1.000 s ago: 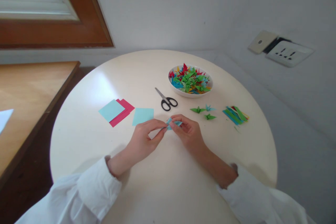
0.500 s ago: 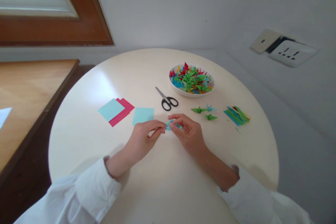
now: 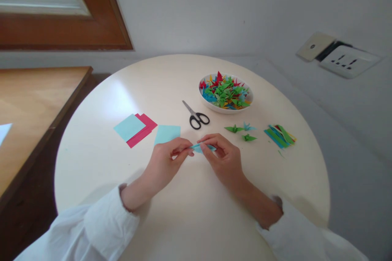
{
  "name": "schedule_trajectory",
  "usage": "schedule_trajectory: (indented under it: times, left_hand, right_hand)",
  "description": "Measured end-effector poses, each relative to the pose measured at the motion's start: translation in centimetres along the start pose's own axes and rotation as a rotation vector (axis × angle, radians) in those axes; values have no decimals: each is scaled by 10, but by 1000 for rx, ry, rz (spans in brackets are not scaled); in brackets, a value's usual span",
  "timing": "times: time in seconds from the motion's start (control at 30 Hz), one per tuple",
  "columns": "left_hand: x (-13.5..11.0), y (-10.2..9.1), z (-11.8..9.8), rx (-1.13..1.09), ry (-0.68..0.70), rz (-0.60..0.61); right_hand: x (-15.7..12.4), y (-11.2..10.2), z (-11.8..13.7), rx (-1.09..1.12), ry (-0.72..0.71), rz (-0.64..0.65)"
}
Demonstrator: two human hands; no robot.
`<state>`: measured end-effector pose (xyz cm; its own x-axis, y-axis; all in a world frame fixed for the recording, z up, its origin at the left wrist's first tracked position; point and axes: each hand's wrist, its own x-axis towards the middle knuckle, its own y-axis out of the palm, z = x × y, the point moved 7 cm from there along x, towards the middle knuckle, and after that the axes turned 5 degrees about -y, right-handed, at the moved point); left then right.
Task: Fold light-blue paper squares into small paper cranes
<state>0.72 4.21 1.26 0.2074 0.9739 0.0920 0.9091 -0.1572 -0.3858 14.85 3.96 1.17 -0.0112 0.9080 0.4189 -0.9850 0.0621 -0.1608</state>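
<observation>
Folded paper [image 3: 197,149], pale blue, is between a person's hands near the middle of the view; clock directions run from it, with 12 farthest away. Largest is the round white table [image 3: 190,212] beneath. Towards 9 to 10 o'clock stands a wooden desk [image 3: 30,102], and beyond it, at 10, a brown window frame [image 3: 104,24]. At 1 o'clock on the table sits a white bowl [image 3: 226,110] heaped with colourful cranes [image 3: 225,91]. Left hand [image 3: 165,161], at 8, pinches the paper's left end between thumb and fingers; right hand [image 3: 226,159], at 4, grasps the other end, thumb on the near side. Between 9 and 10, a pale blue square [image 3: 129,127] overlaps red sheets [image 3: 148,125]. Nearer, at 10, another blue sheet [image 3: 168,133] is partly hidden behind the left hand. Coloured strips [image 3: 278,135] lie piled near 3. Scissors [image 3: 196,115] lie at 12, blades pointing to 11. Smallest are three loose cranes at 2, two green [image 3: 234,129] and one blue [image 3: 248,127].
</observation>
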Motion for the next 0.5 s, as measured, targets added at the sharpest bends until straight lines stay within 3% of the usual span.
schedule_trajectory:
  times: [0.5]
  left_hand:
    - [-1,-5,-10,84,86,-67]
  right_hand:
    - [-1,-3,1,-28,13,-55]
